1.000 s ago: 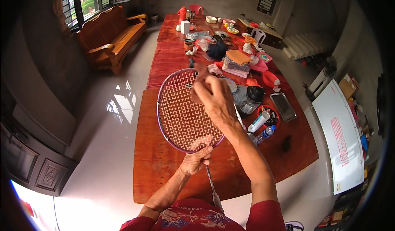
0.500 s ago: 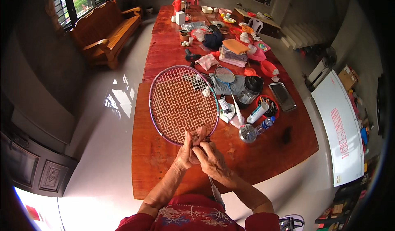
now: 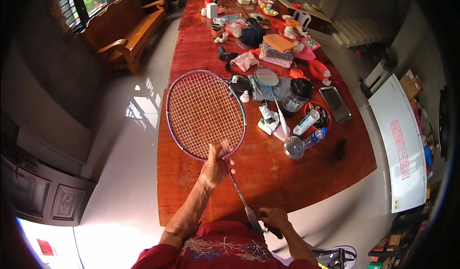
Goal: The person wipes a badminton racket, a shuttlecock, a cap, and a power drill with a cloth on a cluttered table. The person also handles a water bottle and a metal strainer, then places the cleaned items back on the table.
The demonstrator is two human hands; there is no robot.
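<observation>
A badminton racket [image 3: 206, 113] with a purple and teal frame slants across in front of me, its head up over the table. My left hand [image 3: 214, 169] is closed on it where the head meets the shaft, thumb over the lower rim and fingers behind the strings. The pale grip [image 3: 253, 219] hangs down close to my shirt. Beside that grip is my right hand [image 3: 275, 218], dark and curled; its fingers are in shadow, so whether they touch the handle is unclear. A white shuttlecock [image 3: 245, 96] stands just right of the racket head.
A second racket [image 3: 267, 77] lies on the long red-brown table [image 3: 330, 173]. Around it are a large clear jug [image 3: 293, 99], a white tube [image 3: 306, 122], a water bottle [image 3: 315, 137], a black tray [image 3: 335, 103] and folded cloths [image 3: 277, 51]. A drill [image 3: 226, 57] lies farther back.
My right hand has left the racket's throat and moved down and right to beside the grip. The racket has shifted slightly left and down in my left hand.
</observation>
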